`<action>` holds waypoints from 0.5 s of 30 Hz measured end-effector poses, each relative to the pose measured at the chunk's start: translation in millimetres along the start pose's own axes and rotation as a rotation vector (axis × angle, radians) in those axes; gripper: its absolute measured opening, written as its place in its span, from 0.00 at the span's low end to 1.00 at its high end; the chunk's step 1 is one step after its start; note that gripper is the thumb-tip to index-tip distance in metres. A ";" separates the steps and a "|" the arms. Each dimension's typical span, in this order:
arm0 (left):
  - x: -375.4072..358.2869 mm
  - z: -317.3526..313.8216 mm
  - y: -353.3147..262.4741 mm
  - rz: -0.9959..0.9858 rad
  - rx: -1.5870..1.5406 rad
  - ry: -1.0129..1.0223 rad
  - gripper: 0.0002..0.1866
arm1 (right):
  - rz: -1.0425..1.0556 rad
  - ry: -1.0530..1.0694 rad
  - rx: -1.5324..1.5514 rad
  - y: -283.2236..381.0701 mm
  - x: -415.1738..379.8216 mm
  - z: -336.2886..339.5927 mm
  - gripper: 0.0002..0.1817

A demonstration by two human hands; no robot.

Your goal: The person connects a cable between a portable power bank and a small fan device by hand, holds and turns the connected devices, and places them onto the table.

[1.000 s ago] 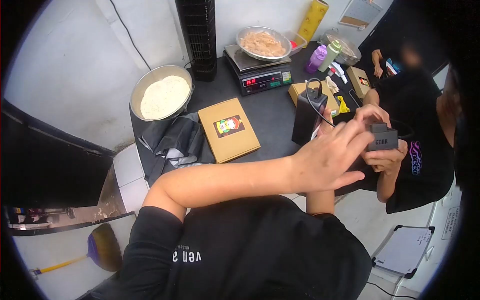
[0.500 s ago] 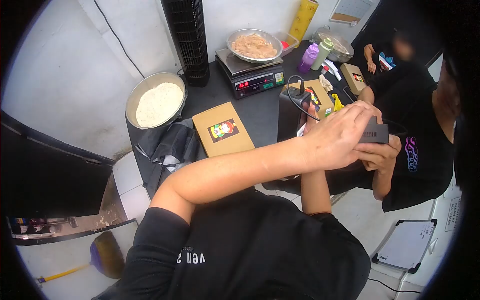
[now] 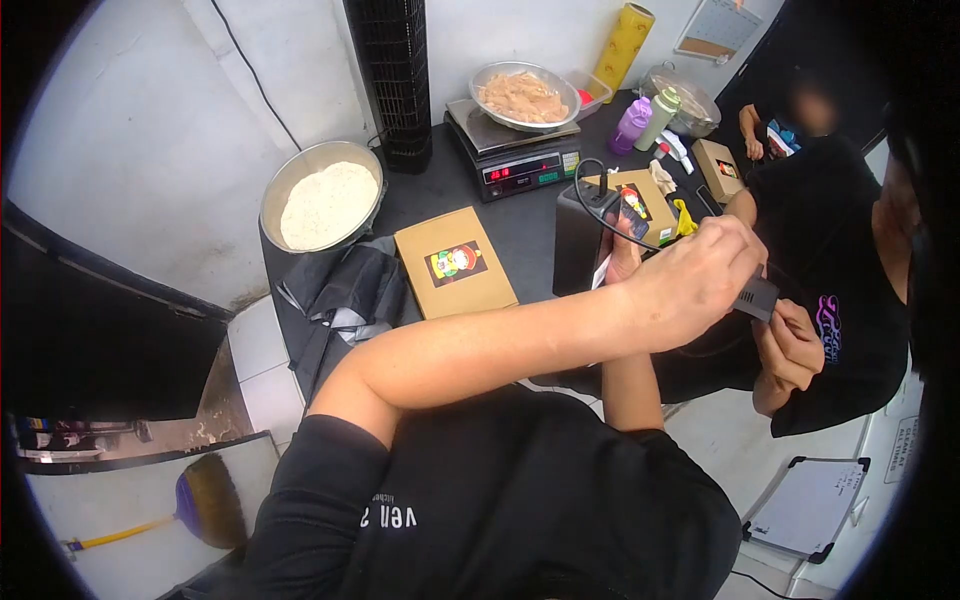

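My left arm reaches across to the right. My left hand [image 3: 695,275] has its fingers curled at the upper edge of a small black vented device [image 3: 759,298], and they hide part of it. Another person's hand [image 3: 790,345] grips the same device from the lower right. Behind my left forearm, my right hand [image 3: 624,258] is closed against the side of an upright black box [image 3: 580,240], its fingers mostly hidden. A black cable [image 3: 585,185] loops from the top of this box toward my left hand.
On the black table are a bowl of white powder [image 3: 330,205], cardboard boxes [image 3: 480,285], a scale [image 3: 525,172] under a bowl of pale meat pieces [image 3: 522,97], and bottles [image 3: 632,125]. A person in black [image 3: 830,230] stands at right. A broom [image 3: 205,500] leans at lower left.
My left hand has shifted slightly right with its fingers more curled. The vented device has moved down and tilted, and the other person's hand is lower. The view has shifted slightly.
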State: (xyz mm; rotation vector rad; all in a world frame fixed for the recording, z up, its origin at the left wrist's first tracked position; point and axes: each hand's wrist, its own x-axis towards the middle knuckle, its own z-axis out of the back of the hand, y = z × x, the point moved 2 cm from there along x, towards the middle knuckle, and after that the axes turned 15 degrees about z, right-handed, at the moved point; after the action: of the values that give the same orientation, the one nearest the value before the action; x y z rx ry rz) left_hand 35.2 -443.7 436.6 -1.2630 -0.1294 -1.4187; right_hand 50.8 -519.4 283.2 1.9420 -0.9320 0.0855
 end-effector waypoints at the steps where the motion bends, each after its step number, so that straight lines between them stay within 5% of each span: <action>1: -0.2 1.0 -0.3 -0.017 0.016 -0.038 0.25 | 0.001 -0.002 -0.001 0.9 -0.1 0.0 0.31; 15: 1.7 12.0 9.5 -0.013 0.068 0.016 0.25 | 0.021 -0.014 -0.016 5.9 4.4 0.6 0.28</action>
State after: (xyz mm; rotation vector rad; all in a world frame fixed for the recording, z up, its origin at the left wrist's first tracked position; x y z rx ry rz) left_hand 50.1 -439.5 437.5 -1.1966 -0.1739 -1.4240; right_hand 50.0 -523.9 288.9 1.9206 -0.9593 0.0765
